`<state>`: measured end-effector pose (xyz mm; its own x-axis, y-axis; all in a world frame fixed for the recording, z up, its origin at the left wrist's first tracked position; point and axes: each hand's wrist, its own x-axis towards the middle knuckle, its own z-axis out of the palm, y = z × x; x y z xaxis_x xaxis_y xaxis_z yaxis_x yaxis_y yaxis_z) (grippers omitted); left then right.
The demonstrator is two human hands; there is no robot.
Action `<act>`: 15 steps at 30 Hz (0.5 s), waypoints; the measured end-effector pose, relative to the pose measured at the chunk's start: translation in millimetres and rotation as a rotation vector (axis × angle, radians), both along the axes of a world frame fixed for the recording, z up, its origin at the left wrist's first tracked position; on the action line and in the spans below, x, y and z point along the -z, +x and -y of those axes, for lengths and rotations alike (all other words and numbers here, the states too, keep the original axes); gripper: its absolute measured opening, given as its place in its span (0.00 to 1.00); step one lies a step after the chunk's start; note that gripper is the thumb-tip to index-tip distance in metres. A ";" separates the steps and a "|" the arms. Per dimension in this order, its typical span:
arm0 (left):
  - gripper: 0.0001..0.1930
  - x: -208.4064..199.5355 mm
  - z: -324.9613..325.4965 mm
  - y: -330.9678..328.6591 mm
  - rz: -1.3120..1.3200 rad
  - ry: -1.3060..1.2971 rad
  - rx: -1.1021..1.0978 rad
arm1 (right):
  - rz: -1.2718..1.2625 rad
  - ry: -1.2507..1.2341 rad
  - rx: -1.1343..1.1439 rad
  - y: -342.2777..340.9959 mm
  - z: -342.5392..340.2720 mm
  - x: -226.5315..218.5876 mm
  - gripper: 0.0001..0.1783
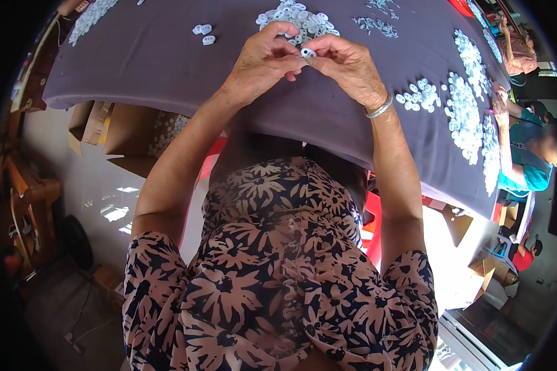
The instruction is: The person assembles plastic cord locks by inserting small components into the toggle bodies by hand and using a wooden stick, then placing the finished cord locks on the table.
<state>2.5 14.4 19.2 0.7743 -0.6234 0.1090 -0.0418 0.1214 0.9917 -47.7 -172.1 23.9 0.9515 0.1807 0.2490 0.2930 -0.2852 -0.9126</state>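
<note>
I see the white piece up between both hands, over the dark cloth — R hand pinching it thumb-to-index, L hand w/ fingers curled, thumb at it; can't tell if that's a grip. Pile of similar pcs just beyond, a few strays left, bigger heap right — nr a co-worker.

The top is dark blue with big pinkish-tan flowers all over it. The short, loose sleeves match. A shiny silver bracelet goes around the right wrist.
</note>
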 end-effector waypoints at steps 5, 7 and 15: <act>0.18 0.2 -1.7 1.9 -0.042 -0.012 0.010 | -0.001 0.091 -0.015 0.1 -5.9 4.0 0.14; 0.17 0.4 -4.7 4.9 -0.057 -0.026 0.024 | 0.019 0.088 -0.009 -0.2 -7.1 4.6 0.15; 0.17 -14.5 -5.5 4.8 -0.187 -0.064 0.005 | 0.261 -0.118 0.124 -3.6 -13.8 -1.3 0.12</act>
